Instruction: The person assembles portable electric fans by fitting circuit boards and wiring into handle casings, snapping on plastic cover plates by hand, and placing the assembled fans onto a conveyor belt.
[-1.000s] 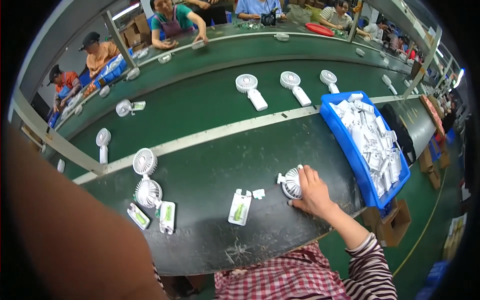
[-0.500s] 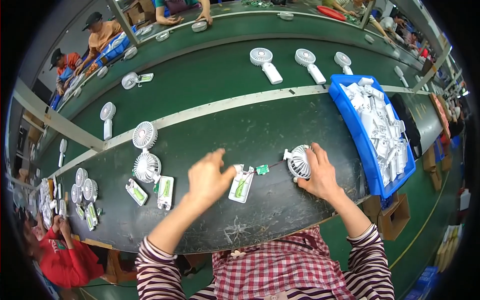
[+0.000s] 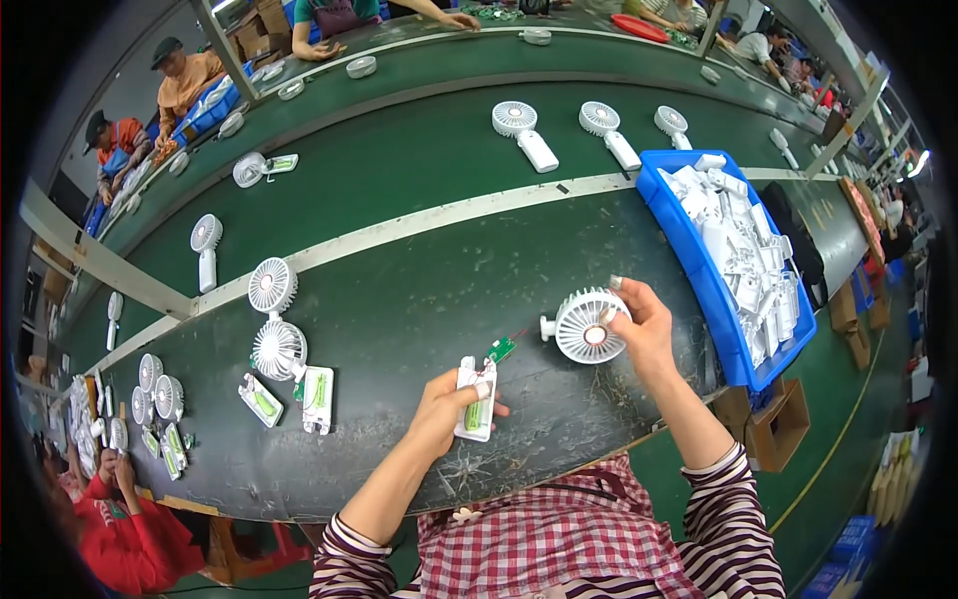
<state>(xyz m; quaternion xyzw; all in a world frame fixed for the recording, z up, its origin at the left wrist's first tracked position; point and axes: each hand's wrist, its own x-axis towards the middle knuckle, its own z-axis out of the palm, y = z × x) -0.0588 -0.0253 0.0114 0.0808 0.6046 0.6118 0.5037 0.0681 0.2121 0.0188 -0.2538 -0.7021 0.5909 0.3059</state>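
My left hand point(image 3: 439, 409) is closed round a white handle half point(image 3: 475, 423) with a green battery inside, thumb on top. A small green circuit board point(image 3: 501, 349) juts from the far end of that half, with a thin red wire beside it. Farther right, my right hand point(image 3: 647, 327) grips the rim of a white fan head point(image 3: 579, 334), its grille facing up and its short neck pointing left toward the board. Left of my hands lie another open handle half point(image 3: 318, 399) with a battery and a fan head point(image 3: 279, 349) beside it.
A blue bin point(image 3: 699, 280) heaped with white plastic shells stands to the right. Assembled hand fans point(image 3: 539, 150) lie on the green conveyor point(image 3: 399, 160) beyond a pale rail. More fan parts point(image 3: 168, 399) sit far left, near a person in red point(image 3: 135, 539). Other people work across the belt.
My left hand has come down and taken hold of the handle half. The fan head in my right hand has been turned so its grille faces up. The circuit board has shifted with the handle half.
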